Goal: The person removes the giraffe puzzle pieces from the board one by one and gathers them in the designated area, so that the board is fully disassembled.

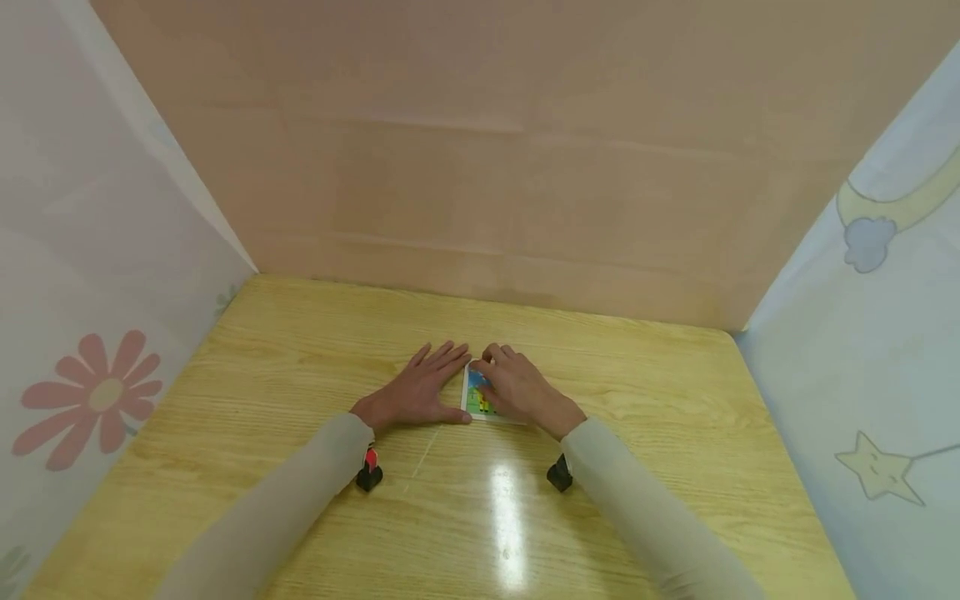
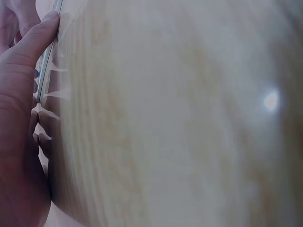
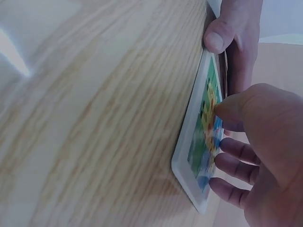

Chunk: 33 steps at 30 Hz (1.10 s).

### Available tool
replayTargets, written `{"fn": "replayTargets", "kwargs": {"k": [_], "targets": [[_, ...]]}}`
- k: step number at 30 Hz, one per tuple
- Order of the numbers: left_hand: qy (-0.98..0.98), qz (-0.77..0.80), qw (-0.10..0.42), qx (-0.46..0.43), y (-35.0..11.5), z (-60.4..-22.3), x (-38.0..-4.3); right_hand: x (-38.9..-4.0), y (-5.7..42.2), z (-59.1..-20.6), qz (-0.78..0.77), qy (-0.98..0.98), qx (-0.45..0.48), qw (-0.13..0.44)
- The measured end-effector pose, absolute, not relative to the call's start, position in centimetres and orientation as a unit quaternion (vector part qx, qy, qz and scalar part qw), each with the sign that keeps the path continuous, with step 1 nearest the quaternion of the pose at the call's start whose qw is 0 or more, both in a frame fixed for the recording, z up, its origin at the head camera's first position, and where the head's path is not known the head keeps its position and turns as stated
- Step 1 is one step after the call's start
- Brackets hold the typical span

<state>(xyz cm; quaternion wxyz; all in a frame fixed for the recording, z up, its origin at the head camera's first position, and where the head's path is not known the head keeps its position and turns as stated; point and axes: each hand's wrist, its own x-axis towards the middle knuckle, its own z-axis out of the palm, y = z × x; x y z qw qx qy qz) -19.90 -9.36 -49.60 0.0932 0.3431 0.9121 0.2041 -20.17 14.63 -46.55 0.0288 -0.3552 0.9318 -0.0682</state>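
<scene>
Head view: I see a picture card touching the wide-spread left fingers, beneath bent right fingers; whether these grip it, I cannot tell.

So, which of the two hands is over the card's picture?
The right hand: it partly covers the printed face of the picture card. The left hand is spread out along the card's left edge instead.

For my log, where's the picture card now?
In the head view, the picture card lies on the table below centre, against the left grip, partly under the right grip.
</scene>
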Motion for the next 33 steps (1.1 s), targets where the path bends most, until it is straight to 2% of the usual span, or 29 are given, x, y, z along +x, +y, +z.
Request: {"fn": "replayTargets", "kwargs": {"k": [10, 27, 33], "targets": [[0.911, 0.206, 0.1, 0.342, -8.8, -49.9, -20.2, -20.0, 14.7, -45.5, -0.06, 0.936, -0.343, 0.055], [0.916, 0.198, 0.101, 0.334, -9.4, -51.0, -20.3, -20.8, 14.2, -46.0, -0.069, 0.933, -0.339, 0.095], [0.916, 0.198, 0.1, 0.334, -9.4, -50.6, -20.3, -20.9, 14.1, -45.3, -0.06, 0.933, -0.342, 0.092]]}}
